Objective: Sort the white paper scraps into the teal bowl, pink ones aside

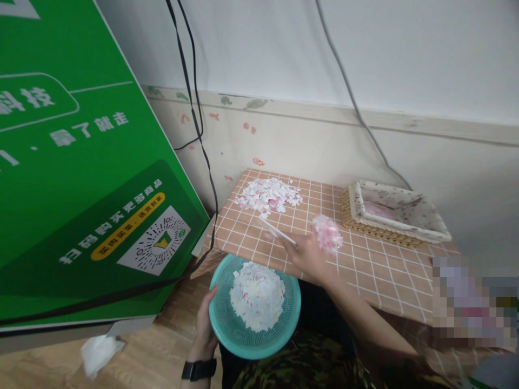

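My left hand (206,320) grips the left rim of a teal plastic colander (292,316), its fingers partly hidden behind the wall. Inside the colander lies a heap of small white paper scraps (257,296) with a few pink bits. Above the table, my right hand (307,255) is closed on a thin, flat white stick (276,231), slightly blurred, that points left. Beyond its tip spreads a pile of white and pink paper scraps (268,195). Beside the right hand sits a pinkish-white clump (326,233) whose material I cannot make out.
A checked brown cloth covers the table (377,270). At its back right stands a cloth-lined wicker basket (409,235) with something pink inside. A green printed panel (81,178) rises at left, with a black cable (213,186) hanging near it. A white bag (99,354) lies on the floor.
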Tool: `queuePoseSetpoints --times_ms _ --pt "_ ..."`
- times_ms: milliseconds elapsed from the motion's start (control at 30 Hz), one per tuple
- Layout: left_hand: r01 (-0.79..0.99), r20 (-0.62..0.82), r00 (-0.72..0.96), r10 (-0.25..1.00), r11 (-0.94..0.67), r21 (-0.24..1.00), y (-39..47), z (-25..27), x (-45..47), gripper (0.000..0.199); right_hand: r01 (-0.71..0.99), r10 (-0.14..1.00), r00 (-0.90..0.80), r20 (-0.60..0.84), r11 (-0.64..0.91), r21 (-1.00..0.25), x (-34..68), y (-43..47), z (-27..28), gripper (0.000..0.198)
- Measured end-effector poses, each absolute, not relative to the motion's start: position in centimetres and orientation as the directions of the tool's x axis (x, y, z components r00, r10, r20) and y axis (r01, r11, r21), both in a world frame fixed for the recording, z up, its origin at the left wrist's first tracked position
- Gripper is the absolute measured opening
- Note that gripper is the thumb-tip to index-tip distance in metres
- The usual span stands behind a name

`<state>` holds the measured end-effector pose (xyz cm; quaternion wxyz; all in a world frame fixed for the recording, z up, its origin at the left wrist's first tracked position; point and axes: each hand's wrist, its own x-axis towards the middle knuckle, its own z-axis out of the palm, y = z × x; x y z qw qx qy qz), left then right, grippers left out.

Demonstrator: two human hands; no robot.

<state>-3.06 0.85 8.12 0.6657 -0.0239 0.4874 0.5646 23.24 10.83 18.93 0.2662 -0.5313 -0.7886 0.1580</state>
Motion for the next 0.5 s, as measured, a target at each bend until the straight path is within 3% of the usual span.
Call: queuePoseSetpoints --times_ms 100,200,300,500 --pt "-0.76 -0.674 -0.119 0.729 0.37 0.534 0.9 8.0 -2.9 0.018 0.7 0.809 -0.494 0.319 0.587 -0.406 19.6 8.6 17.3 0.049" --pt "-0.758 -0.671 -0.104 0.734 0.378 0.532 0.8 7.9 -2.9 0.024 0.714 0.77 -0.555 0.316 0.635 -0.294 17.1 7.8 15.7 0.051" --pt "-0.757 -0.677 -0.113 0.727 0.378 0.532 0.5 7.7 -3.0 0.024 0.787 0.813 -0.483 0.327 0.566 -0.245 17.1 7.7 14.9 0.051" --pt "-0.76 -0.698 -0.13 0.704 0.382 0.526 0.0 6.6 -3.4 0.022 0.93 0.932 -0.198 0.303 0.276 -0.244 22.4 7.6 14.9 0.049"
